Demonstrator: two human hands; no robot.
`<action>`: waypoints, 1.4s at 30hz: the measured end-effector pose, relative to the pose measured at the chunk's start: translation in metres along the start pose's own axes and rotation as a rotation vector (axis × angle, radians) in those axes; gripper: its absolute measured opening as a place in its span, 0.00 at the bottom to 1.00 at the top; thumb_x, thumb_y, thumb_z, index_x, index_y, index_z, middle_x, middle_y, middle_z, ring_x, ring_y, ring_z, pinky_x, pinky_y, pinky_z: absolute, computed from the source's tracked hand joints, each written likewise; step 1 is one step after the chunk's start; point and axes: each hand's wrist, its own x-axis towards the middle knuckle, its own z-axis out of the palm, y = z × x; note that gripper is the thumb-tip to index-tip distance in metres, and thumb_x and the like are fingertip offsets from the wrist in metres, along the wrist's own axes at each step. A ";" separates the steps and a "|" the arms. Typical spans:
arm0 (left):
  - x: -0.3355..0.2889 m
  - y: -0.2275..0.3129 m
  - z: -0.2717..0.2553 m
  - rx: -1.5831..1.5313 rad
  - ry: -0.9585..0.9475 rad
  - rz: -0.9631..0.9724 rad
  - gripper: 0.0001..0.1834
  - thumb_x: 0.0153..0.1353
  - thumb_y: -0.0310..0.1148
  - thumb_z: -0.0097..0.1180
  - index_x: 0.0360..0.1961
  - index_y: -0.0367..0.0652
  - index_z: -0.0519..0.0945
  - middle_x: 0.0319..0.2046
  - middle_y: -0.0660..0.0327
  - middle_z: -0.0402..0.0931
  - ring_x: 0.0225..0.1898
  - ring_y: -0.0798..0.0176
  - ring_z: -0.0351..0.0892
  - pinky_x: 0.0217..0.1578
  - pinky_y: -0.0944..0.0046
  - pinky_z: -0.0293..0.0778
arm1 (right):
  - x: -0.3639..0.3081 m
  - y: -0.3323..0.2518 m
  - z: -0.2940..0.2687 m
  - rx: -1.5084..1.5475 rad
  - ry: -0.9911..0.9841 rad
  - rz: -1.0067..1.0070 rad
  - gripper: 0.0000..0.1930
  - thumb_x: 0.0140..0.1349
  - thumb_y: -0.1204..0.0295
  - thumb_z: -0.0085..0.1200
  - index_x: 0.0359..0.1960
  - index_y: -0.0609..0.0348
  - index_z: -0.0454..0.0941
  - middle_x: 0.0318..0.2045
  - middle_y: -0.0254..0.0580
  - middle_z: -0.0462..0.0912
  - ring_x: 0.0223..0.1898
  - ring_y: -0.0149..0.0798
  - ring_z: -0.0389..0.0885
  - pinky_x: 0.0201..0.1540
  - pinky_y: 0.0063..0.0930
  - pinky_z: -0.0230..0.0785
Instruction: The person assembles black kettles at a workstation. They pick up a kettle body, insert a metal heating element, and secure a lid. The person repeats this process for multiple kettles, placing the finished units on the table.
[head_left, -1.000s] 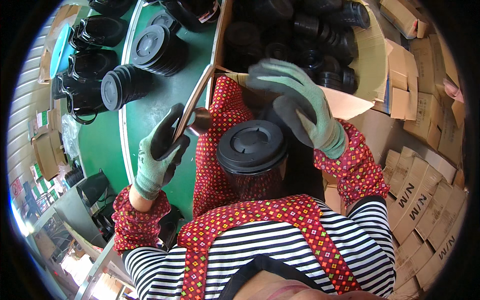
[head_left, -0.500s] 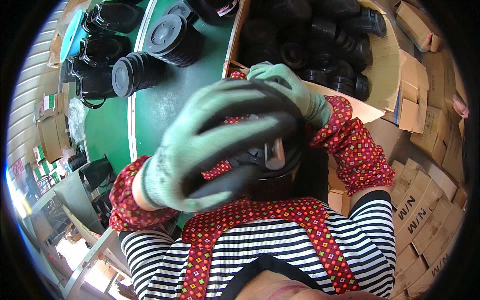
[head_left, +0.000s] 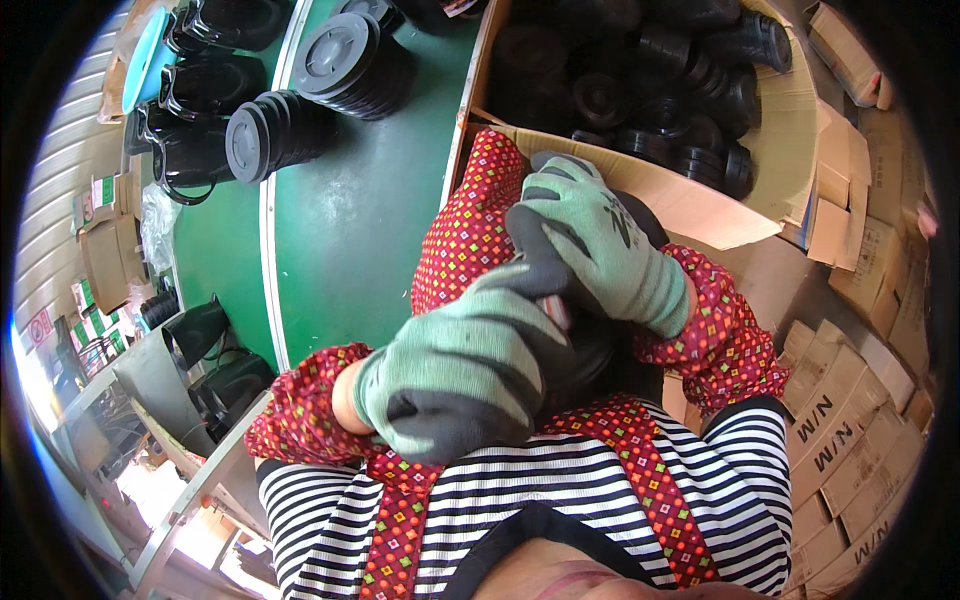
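Observation:
Both my hands wear pale green knit gloves with black-coated palms. My left hand point(head_left: 460, 370) is closed in front of my chest, with its fingertips near the right hand; its fingers hide what they hold. Just above and to the right, my right hand point(head_left: 605, 245) is closed over a black plastic piece point(head_left: 590, 355) in front of my apron. Most of that piece is covered by the gloves, so its full shape does not show. A small pale pinkish object point(head_left: 553, 311) peeks out between the two hands; its kind cannot be made out.
Left lies a green worktable point(head_left: 340, 240) with stacks of round black lids point(head_left: 340, 55) and several black jugs point(head_left: 210, 85). A cardboard box point(head_left: 690, 200) of black plastic parts point(head_left: 660, 110) stands ahead right. Flattened cartons point(head_left: 830, 420) are piled at right.
My left hand, spread and blurred before, has come down and closed beside the right. The right hand has moved slightly lower, and the black piece is more covered.

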 end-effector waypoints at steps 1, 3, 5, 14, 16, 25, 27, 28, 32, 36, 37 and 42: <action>-0.001 0.001 0.004 -0.003 0.018 0.018 0.17 0.69 0.42 0.56 0.40 0.37 0.87 0.41 0.51 0.82 0.52 0.40 0.80 0.70 0.31 0.59 | 0.004 -0.006 -0.002 -0.017 -0.027 -0.006 0.23 0.69 0.71 0.57 0.63 0.68 0.74 0.62 0.60 0.77 0.68 0.65 0.72 0.75 0.52 0.59; 0.007 0.017 0.004 0.009 0.020 -0.127 0.17 0.68 0.38 0.57 0.44 0.34 0.87 0.45 0.48 0.83 0.57 0.36 0.78 0.73 0.33 0.56 | -0.003 0.020 0.026 0.111 0.244 -0.079 0.19 0.70 0.65 0.55 0.56 0.66 0.79 0.56 0.59 0.80 0.62 0.65 0.73 0.72 0.56 0.59; 0.022 0.027 0.001 0.260 -0.035 -0.125 0.25 0.67 0.38 0.58 0.59 0.29 0.80 0.56 0.41 0.79 0.63 0.33 0.74 0.71 0.36 0.60 | -0.002 0.043 0.038 0.173 0.257 -0.135 0.20 0.69 0.64 0.55 0.56 0.64 0.79 0.56 0.57 0.80 0.61 0.63 0.74 0.70 0.55 0.60; 0.067 0.031 0.029 1.175 -0.177 -0.525 0.46 0.69 0.52 0.57 0.75 0.26 0.61 0.68 0.24 0.61 0.73 0.23 0.58 0.73 0.30 0.54 | -0.006 0.037 0.035 -0.025 0.209 -0.121 0.22 0.66 0.61 0.57 0.58 0.57 0.80 0.55 0.50 0.81 0.56 0.56 0.77 0.61 0.53 0.65; 0.057 0.030 0.019 1.201 -0.191 -0.656 0.47 0.68 0.46 0.61 0.78 0.29 0.55 0.71 0.23 0.57 0.73 0.20 0.57 0.73 0.33 0.59 | -0.002 0.021 0.033 -0.177 0.196 -0.087 0.22 0.65 0.60 0.57 0.58 0.55 0.80 0.55 0.48 0.81 0.54 0.54 0.78 0.59 0.53 0.66; 0.017 -0.009 -0.052 0.822 -0.256 -0.678 0.35 0.71 0.44 0.57 0.74 0.36 0.69 0.49 0.41 0.84 0.48 0.35 0.86 0.51 0.49 0.81 | -0.005 -0.075 -0.025 -0.488 -0.008 0.205 0.26 0.63 0.62 0.62 0.62 0.56 0.80 0.38 0.41 0.77 0.41 0.45 0.77 0.46 0.44 0.68; 0.000 -0.047 -0.071 0.848 -0.295 -0.422 0.42 0.52 0.38 0.71 0.69 0.41 0.73 0.47 0.48 0.85 0.46 0.42 0.86 0.49 0.49 0.82 | -0.004 -0.095 -0.031 -0.579 -0.151 0.301 0.32 0.60 0.65 0.64 0.68 0.57 0.76 0.43 0.43 0.77 0.43 0.47 0.78 0.48 0.45 0.70; 0.006 -0.054 -0.073 0.823 -0.299 -0.398 0.39 0.49 0.39 0.72 0.66 0.42 0.77 0.45 0.48 0.85 0.46 0.41 0.86 0.49 0.49 0.82 | -0.004 -0.088 -0.031 -0.633 -0.039 0.193 0.23 0.68 0.60 0.56 0.57 0.63 0.83 0.32 0.40 0.77 0.31 0.41 0.76 0.34 0.41 0.66; 0.006 -0.079 -0.085 0.833 -0.266 -0.257 0.40 0.50 0.49 0.70 0.64 0.43 0.79 0.45 0.49 0.85 0.46 0.39 0.86 0.51 0.48 0.82 | 0.007 -0.098 -0.034 -0.722 -0.190 0.307 0.28 0.64 0.62 0.62 0.66 0.56 0.79 0.35 0.38 0.76 0.36 0.41 0.79 0.41 0.39 0.72; 0.022 -0.049 -0.065 1.061 -0.132 -0.133 0.37 0.52 0.44 0.72 0.63 0.42 0.78 0.58 0.47 0.78 0.58 0.40 0.79 0.58 0.47 0.77 | -0.014 -0.068 -0.039 -0.604 -0.019 0.137 0.23 0.65 0.65 0.61 0.62 0.52 0.81 0.38 0.39 0.81 0.39 0.45 0.82 0.44 0.40 0.73; 0.026 -0.031 -0.054 1.090 0.001 -0.091 0.33 0.52 0.40 0.75 0.60 0.42 0.80 0.56 0.47 0.79 0.56 0.41 0.80 0.57 0.46 0.77 | -0.013 -0.065 -0.045 -0.510 -0.011 0.088 0.23 0.64 0.66 0.61 0.62 0.53 0.81 0.39 0.41 0.81 0.40 0.46 0.82 0.46 0.41 0.72; 0.002 -0.001 -0.022 1.013 0.076 -0.358 0.29 0.52 0.33 0.76 0.56 0.41 0.81 0.53 0.49 0.81 0.53 0.41 0.82 0.55 0.48 0.79 | 0.027 -0.055 -0.073 -0.232 -0.209 0.103 0.12 0.67 0.63 0.59 0.44 0.57 0.83 0.40 0.52 0.85 0.45 0.53 0.85 0.49 0.48 0.76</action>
